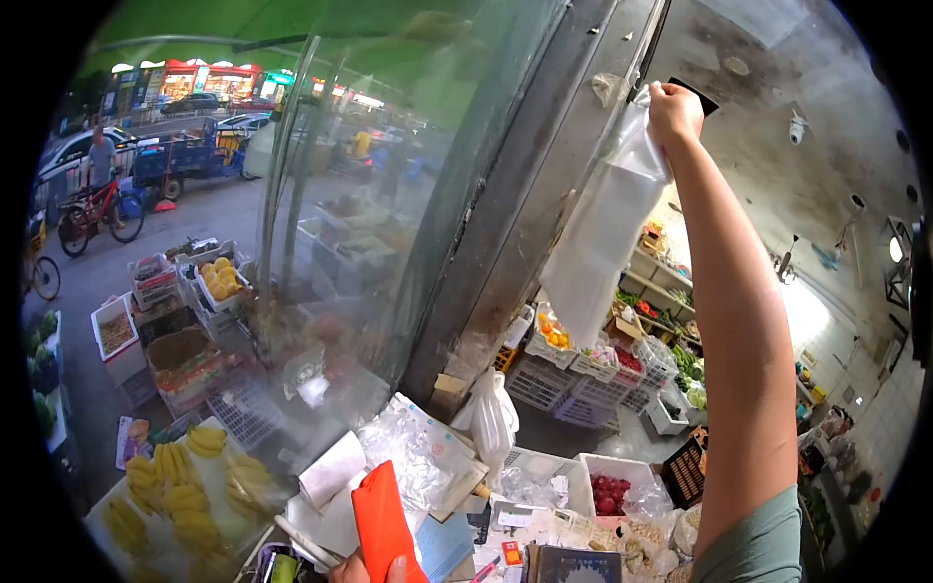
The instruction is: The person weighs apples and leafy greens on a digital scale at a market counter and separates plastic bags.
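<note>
My right hand (677, 112) is raised high beside the metal door frame, its fingers closed on the top of a bundle of whitish, see-through plastic bags (607, 228). The bundle hangs down along the frame. Low in the view, my left hand (362, 569) grips the bottom end of a folded bright orange-red plastic bag (382, 520), thumb on its front. Only part of this hand shows at the lower edge. Around it lie a white paper roll (332, 468), crumpled clear plastic (403, 452) and a light-blue flat item (445, 547).
A metal door frame (505, 194) and a clear plastic curtain (340, 185) stand ahead. Bananas (180, 486) lie at lower left. A white bag (491, 413) hangs by the frame. A box of dark red fruit (610, 494) and produce crates (541, 381) are at right.
</note>
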A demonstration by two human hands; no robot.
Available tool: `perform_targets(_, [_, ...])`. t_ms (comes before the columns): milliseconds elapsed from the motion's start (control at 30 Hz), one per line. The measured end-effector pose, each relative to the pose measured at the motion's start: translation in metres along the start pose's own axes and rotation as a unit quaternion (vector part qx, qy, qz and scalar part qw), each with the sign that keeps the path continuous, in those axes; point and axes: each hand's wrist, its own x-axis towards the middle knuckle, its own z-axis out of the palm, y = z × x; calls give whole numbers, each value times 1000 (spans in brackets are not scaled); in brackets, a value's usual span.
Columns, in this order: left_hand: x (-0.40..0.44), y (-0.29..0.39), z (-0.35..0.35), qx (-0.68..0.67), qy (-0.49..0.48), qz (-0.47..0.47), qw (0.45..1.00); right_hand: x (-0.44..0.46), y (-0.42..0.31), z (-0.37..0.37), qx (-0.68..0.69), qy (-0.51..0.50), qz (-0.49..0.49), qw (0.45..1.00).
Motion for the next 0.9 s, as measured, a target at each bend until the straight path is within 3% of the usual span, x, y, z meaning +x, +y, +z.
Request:
perform_targets(100, [-1,-4,1,-5,4,3,1000,-4,-5,6,18,-4,-57,998])
perform_targets(200, [0,-5,3,-3,5,8,1000,-17,-9,4,-66,24,-185,980])
perform_targets(233, [0,-4,3,-4,7,13,1000,-17,-7,7,-64,20,-184,981])
perform_targets(300, [0,-2,3,-2,8,10,1000,-23,-1,12,-154,46,-310,937])
perform_targets(333, [0,0,2,-3,10,11,1000,-27,6,16,-95,65,-329,937])
perform_targets(500, [5,0,5,-6,15,11,1000,-61,0,19,-30,-6,-209,977])
perform_targets(633, [6,-1,8,0,24,-7,1000,-159,17,22,54,-12,-304,951])
perform_targets(700, [6,3,4,-2,25,2,1000,-245,8,-36,109,-253,-240,931])
perform_targets(767, [4,10,3,-16,20,-8,1000,-335,10,-94,238,-420,-217,848])
perform_targets(900, [-5,11,9,-147,23,-12,989,-466,16,-198,320,-522,-396,684])
